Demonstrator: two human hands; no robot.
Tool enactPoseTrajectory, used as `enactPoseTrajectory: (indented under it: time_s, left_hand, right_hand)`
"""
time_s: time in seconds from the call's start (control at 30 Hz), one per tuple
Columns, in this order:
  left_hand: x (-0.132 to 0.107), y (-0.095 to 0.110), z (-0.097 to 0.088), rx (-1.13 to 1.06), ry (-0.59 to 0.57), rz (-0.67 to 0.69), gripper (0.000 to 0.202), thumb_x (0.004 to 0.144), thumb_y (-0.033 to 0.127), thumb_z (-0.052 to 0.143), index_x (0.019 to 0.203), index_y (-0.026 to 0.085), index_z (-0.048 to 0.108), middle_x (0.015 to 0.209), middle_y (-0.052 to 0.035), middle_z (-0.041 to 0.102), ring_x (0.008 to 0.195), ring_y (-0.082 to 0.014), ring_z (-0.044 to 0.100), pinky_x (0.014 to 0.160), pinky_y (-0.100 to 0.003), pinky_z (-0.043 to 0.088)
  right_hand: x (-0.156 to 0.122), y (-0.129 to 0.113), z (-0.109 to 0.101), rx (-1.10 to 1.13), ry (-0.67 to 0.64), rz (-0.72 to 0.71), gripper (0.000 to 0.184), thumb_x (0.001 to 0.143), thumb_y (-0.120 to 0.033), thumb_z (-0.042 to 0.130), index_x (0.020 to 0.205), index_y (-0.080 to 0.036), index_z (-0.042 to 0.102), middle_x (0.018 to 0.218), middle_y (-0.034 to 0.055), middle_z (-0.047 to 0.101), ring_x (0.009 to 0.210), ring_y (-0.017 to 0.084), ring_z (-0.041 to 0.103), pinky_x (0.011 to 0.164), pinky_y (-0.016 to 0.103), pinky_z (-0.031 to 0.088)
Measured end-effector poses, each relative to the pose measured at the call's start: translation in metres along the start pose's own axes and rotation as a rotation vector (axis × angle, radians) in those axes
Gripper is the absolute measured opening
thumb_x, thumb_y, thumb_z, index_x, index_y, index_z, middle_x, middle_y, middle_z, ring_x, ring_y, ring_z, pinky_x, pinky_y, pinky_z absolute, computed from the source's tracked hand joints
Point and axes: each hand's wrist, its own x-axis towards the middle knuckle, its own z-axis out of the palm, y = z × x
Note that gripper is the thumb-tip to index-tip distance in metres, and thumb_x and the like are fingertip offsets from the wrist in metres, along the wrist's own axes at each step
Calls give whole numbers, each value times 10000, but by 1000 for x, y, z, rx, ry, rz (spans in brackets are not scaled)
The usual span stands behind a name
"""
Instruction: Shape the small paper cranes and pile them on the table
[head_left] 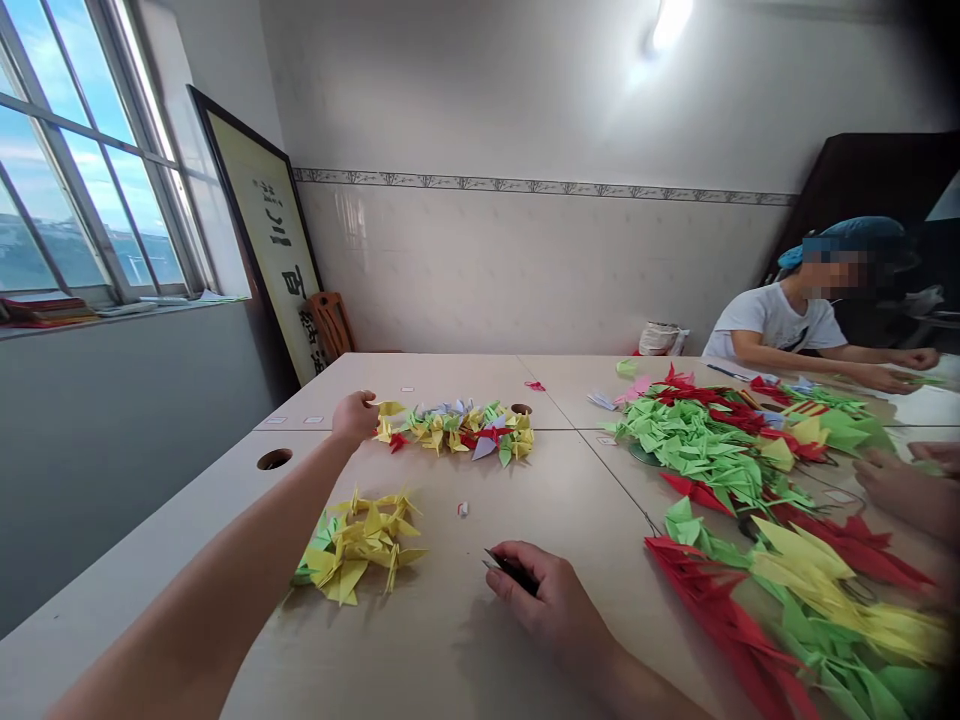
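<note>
From the head view, I see my left hand (356,415) reaching far left over the table (405,650), its fingers curled at the left end of a multicoloured origami-crane garland (454,435); I cannot tell whether they pinch it, as the hand hides the contact. My right hand (547,595), near the middle, has thumb and fingers pressed around a black pointed tool (516,574), tips facing left. Yellow origami cranes (364,545) lie near left, below the garland. Green origami cranes (690,440) heap up on the right; a co-worker (780,320) sits far right.
</note>
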Motion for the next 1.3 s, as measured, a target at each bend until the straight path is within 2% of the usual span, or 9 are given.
enactPoseTrajectory:
  time_s: [0.07,0.17,0.33,0.43,0.8,0.97,1.07,1.2,1.3]
  left_hand:
    - [-18,8,-5,-162,16,-47,309,793,175,505,1090,97,477,804,-62,587,676,-129,622,599,-243,502]
    - [-70,21,5,-392,-46,-65,280,803,168,470,1075,107,492,775,-47,595,657,-94,626,617,-202,507]
    - [-175,27,36,-748,-321,-155,319,662,234,674,947,129,576,754,-40,624,677,-107,613,702,-236,512]
    - [-206,26,43,-911,-489,-253,430,541,267,772,908,134,590,732,-28,621,667,-106,595,706,-232,495]
    - [-214,22,44,-910,-597,-223,381,544,297,766,860,153,608,677,7,585,630,-95,555,693,-245,450]
    - [-217,21,44,-889,-657,-187,322,580,287,735,848,149,622,631,10,575,617,-98,538,665,-240,431]
    - [-213,14,49,-842,-620,-133,239,585,277,720,760,146,622,612,8,576,594,-94,520,624,-224,418]
    - [-203,2,57,-779,-505,-95,205,582,294,712,679,160,591,688,-1,598,606,-98,539,603,-220,424]
    - [-202,0,58,-804,-528,-89,240,597,352,703,688,171,575,716,-4,600,668,-126,584,623,-236,448]
  right_hand:
    - [0,0,0,-7,-1,-4,223,774,-338,534,860,-167,649,737,31,641,679,172,556,606,235,417]
    - [-2,-3,-1,10,19,-20,240,784,-354,526,865,-159,639,709,22,616,650,157,532,585,227,407]
    - [-6,-11,-5,-45,140,-94,245,822,-352,482,887,-161,620,702,17,602,620,142,519,552,212,396]
    - [-7,-13,-7,-175,213,-156,221,826,-310,479,921,-166,618,796,44,637,703,166,557,619,227,420]
    - [-4,0,-6,-294,232,-233,257,840,-298,469,1014,-201,631,884,57,674,782,196,610,716,292,464]
    - [-6,-2,-6,-275,197,-223,244,850,-304,446,957,-209,643,809,48,666,721,185,596,637,269,458]
    - [-6,-5,-9,-167,227,-189,232,837,-323,470,943,-186,623,829,51,654,735,176,582,659,257,453]
    - [-1,-4,-14,77,381,-54,311,769,-397,561,959,-151,581,773,41,618,679,156,557,613,240,449]
    - [2,-3,-14,186,360,22,326,722,-422,607,886,-140,594,717,26,590,638,147,537,583,237,440]
